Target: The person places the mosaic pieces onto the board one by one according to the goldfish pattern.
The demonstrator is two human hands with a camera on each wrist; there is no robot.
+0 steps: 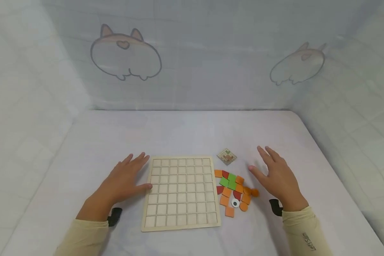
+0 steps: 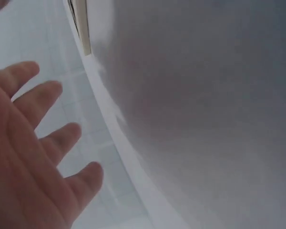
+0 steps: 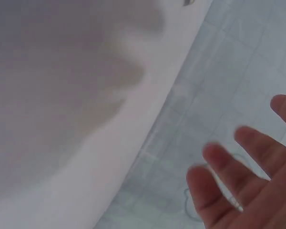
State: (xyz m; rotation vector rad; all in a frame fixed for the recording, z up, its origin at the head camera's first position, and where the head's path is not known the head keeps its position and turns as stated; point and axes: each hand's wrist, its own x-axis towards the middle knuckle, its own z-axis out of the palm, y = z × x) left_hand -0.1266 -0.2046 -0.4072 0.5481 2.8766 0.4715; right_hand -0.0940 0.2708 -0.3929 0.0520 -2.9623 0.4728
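While a square, pale wooden grid board (image 1: 181,193) lies just right of the spread left hand (image 1: 123,181), flat orange, green and red pieces (image 1: 232,185) lie left of the right hand (image 1: 278,179), also spread

We see a white table (image 1: 192,131) with a pale grey back wall (image 1: 211,67) behind it. On that wall we find two outlined animals with pinkish ears: a larger animal (image 1: 128,57) to the left and a smaller, tilted animal (image 1: 297,65) to the right. Faint lines cross the left wall (image 1: 22,89) and the right wall (image 1: 368,103).
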